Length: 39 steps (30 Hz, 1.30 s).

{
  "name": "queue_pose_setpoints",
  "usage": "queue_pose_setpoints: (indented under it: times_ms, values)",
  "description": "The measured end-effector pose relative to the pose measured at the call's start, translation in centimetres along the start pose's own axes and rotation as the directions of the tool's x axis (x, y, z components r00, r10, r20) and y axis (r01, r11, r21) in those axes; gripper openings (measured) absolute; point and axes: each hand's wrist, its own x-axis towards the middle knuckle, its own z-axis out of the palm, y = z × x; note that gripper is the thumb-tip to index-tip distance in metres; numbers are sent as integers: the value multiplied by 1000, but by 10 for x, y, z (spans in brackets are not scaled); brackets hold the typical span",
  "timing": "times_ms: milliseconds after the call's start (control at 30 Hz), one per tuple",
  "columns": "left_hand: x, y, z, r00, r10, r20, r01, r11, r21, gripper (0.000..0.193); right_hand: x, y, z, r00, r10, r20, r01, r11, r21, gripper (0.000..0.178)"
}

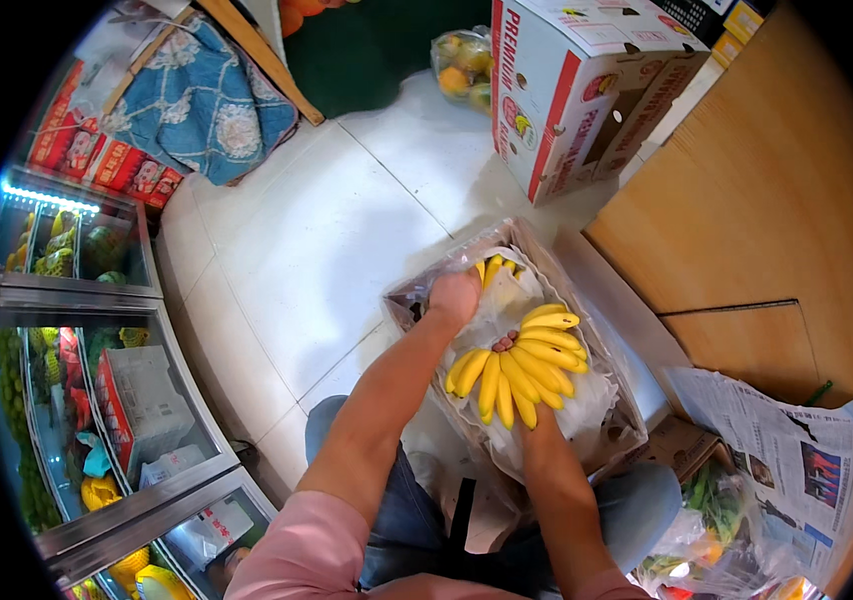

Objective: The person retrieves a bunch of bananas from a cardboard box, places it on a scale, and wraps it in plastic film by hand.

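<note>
A large bunch of yellow bananas (527,372) is held over an open cardboard box (629,405) between my knees. My right hand (506,342) is closed on it from underneath, fingertips curling round the stem end; the fruit hides the palm. White liner paper (512,300) covers much of the box's inside. At the box's far left corner my left hand (457,296) reaches down beside more bananas (494,268), which partly show from under the paper. Its fingers are hidden, so I cannot tell whether they grip anything.
A tall printed carton (587,100) stands at the far right beside a bag of yellow-green fruit (464,65). Glass-fronted fruit cases (137,390) line the left. To the right are a wooden panel (757,230), newspaper (797,470) and bagged produce (707,540). A blue patterned cloth (197,100) hangs far left.
</note>
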Motion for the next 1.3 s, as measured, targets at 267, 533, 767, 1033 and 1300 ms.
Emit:
queue_pose_setpoints:
  times_ms: [267, 533, 767, 1033, 1300]
  values:
    - [14, -13, 4, 989, 147, 4, -147, 987, 58, 17, -5, 18, 83, 999, 44, 17, -43, 998, -53, 33]
    - [-26, 36, -106, 972, 140, -191, -203, 907, -370, 14, -39, 12, 195, 975, -31, 220, 49, 996, -76, 32]
    - [-133, 154, -206, 926, 378, -17, -284, 665, -691, 17, -190, 20, 359, 967, -153, 203, 191, 965, -182, 33]
    - [-297, 425, -393, 585, 645, 492, 128, 525, -841, 23, -436, 53, 576, 844, -534, 43, 535, 845, 9, 37]
    - [-376, 566, -486, 507, 712, 486, -64, 593, -803, 43, -580, 83, 700, 507, -861, 39, 856, 508, 93, 36]
